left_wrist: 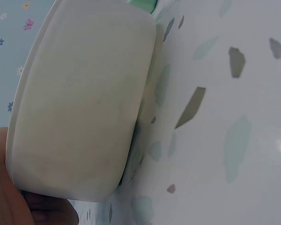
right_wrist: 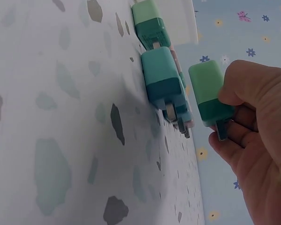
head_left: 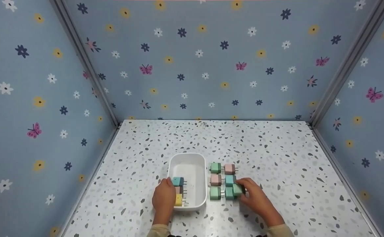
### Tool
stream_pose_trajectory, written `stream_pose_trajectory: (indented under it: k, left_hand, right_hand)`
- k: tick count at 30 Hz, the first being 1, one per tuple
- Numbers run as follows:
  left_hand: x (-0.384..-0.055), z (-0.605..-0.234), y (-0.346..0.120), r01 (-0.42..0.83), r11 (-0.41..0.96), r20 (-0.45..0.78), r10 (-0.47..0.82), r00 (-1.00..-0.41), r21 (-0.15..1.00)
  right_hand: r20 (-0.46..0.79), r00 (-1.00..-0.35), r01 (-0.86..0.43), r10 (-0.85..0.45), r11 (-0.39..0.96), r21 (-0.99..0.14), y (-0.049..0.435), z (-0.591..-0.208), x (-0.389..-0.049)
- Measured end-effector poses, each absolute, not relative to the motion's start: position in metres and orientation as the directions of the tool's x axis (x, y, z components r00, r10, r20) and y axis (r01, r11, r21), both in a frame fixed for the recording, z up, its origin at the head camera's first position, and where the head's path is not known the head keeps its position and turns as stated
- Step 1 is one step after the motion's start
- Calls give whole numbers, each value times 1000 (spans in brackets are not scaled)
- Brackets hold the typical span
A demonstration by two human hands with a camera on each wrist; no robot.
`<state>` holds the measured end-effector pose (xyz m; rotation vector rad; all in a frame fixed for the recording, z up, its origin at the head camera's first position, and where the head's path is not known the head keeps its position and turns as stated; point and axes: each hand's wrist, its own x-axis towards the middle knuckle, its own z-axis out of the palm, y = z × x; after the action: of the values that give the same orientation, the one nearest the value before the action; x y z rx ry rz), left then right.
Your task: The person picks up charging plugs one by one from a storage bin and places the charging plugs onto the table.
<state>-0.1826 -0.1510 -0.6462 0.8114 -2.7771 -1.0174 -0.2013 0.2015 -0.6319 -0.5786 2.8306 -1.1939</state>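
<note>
A white plastic bin stands on the table, and my left hand grips its left wall. Inside, along that wall, lie a blue plug charger, a brownish plug charger and a yellow plug charger, prongs to the right. The left wrist view shows the bin's outer near end. My right hand pinches a green plug charger between thumb and fingers, raised off the table. Directly beneath and left of it are a lower teal charger and an upper teal charger.
Between the bin and my right hand, several chargers lie in two columns, including a far green one, a far pink one, a middle pink one and a near green one. Flowered panels enclose the speckled table.
</note>
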Motion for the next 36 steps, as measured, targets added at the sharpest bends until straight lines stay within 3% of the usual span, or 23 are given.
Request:
stream_pose_trajectory:
  k: [20, 28, 36]
  left_hand:
    - [-178, -644, -151, -407, 646, -59, -488, -871, 646]
    - [-180, -642, -150, -449, 632, -116, -495, -861, 631]
    - [-182, -644, -150, -452, 631, -96, -514, -852, 631]
  right_hand:
    - [18, -967, -193, -253, 688, -700, 222, -639, -203]
    - [-25, -973, -147, -230, 696, -703, 225, -643, -203]
    - [-18, -972, -152, -235, 687, -711, 231, -649, -203]
